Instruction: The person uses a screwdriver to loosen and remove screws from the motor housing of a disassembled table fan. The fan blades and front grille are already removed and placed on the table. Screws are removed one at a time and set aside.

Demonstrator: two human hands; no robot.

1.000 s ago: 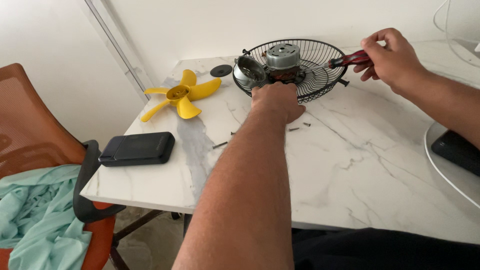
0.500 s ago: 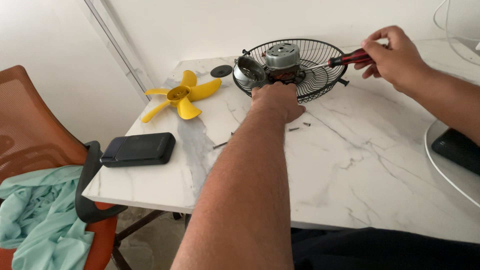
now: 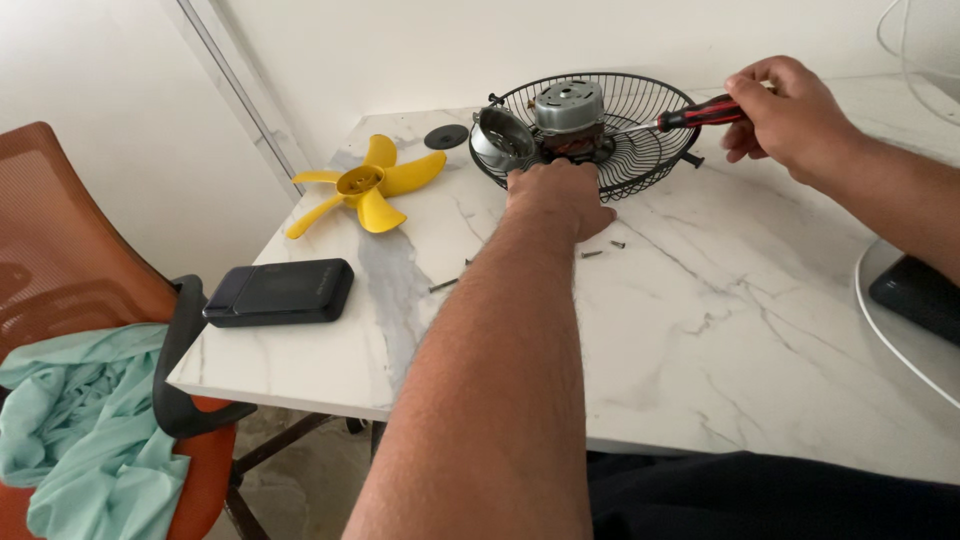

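Currently, the head view shows a white marble table (image 3: 700, 330) with a black wire fan guard (image 3: 640, 150) lying near its far edge. A grey fan motor (image 3: 567, 110) sits in the middle of the guard, and a round metal housing (image 3: 500, 138) rests against the guard's left rim.

The left hand (image 3: 560, 195) lies palm-down at the near rim of the guard, just below the motor; whether its fingers close on anything cannot be told, as they are hidden. The right hand (image 3: 790, 115) is closed around the red-and-black handle of a screwdriver (image 3: 690, 115), whose shaft points left, toward the motor.

Several loose screws (image 3: 592, 253) lie on the table just beside the left hand. A yellow fan blade (image 3: 365, 185) lies to the left, well apart from the guard, with a small black disc (image 3: 446, 137) between them. A black rectangular case (image 3: 280, 293) lies near the left table edge. An orange chair (image 3: 60, 260) draped with a teal cloth (image 3: 70, 420) stands beside the table.
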